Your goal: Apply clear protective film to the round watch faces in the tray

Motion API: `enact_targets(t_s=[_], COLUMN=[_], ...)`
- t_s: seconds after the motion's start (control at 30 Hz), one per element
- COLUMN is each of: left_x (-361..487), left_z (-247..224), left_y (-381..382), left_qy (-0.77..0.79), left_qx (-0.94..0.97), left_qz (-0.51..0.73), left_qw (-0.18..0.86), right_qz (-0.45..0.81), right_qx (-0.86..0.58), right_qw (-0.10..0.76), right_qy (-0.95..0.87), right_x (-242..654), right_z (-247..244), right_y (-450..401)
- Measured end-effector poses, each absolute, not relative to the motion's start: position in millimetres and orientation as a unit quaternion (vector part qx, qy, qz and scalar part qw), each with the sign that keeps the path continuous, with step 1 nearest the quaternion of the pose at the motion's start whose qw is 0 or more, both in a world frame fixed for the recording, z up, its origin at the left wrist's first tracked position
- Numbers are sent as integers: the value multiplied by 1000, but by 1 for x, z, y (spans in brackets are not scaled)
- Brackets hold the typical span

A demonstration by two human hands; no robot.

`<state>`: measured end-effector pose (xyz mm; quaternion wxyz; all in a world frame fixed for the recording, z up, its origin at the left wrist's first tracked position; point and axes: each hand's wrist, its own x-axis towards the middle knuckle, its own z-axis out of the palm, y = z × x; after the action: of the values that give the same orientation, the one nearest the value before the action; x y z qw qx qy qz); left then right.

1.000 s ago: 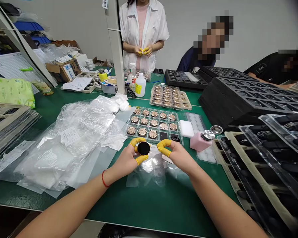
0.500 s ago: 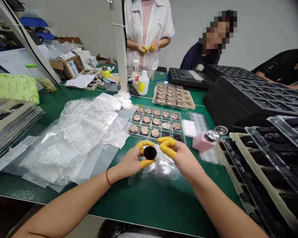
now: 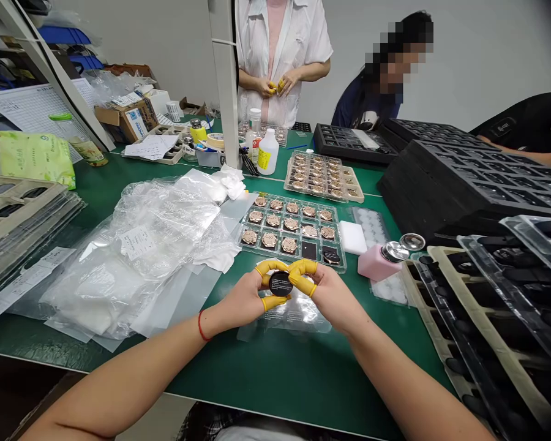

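My left hand [image 3: 252,293], in yellow finger cots, grips a round black watch face [image 3: 281,293] by its edge between thumb and fingers. Small white lines of print show across it, apparently on a clear film [image 3: 281,283] lying over the glass. The fingertips of my right hand [image 3: 324,293], also in yellow cots, are pinched together at its upper right edge, seemingly on this film; the fingers hide the exact contact. Below the hands lies a clear plastic sheet [image 3: 298,315] with similar white print. Just beyond, a clear tray [image 3: 344,264] holds several rose-gold round watch pieces.
A pink pump bottle [image 3: 377,263] and a white block [image 3: 352,237] stand right of the tray. Crumpled plastic bags [image 3: 165,214] cover the left. Stacked trays [image 3: 441,294] and black foam trays [image 3: 422,184] line the right. Co-workers are across the table.
My right hand has moved left, and its fingertips have closed at the watch face's edge. White print now shows on the face, which looked plain black before. My left hand keeps its grip.
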<state>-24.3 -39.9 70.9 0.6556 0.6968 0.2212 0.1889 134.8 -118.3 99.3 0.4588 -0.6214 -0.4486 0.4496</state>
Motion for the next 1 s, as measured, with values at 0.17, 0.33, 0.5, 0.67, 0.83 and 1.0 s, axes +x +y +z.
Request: enact_targets(t_s=[0.17, 0.33, 0.5, 0.67, 0.83, 1.0], left_x=[-24, -24, -23, -24, -24, -23], left_z=[70, 70, 70, 71, 71, 71], left_y=[-40, -41, -41, -41, -41, -41], left_qy=[220, 221, 222, 222, 219, 220], left_qx=[696, 694, 693, 690, 691, 692], left_qz=[187, 188, 186, 184, 185, 185], left_qw=[658, 659, 660, 664, 664, 662], right_qz=[434, 416, 419, 421, 410, 394], right_qx=[-634, -643, -643, -641, -650, -660], right_qw=[445, 446, 454, 460, 455, 448], right_qy=[-459, -463, -452, -448, -449, -457], right_x=[136, 134, 132, 132, 131, 131], right_z=[99, 99, 100, 99, 99, 100], right_y=[-118, -119, -121, -121, -122, -122])
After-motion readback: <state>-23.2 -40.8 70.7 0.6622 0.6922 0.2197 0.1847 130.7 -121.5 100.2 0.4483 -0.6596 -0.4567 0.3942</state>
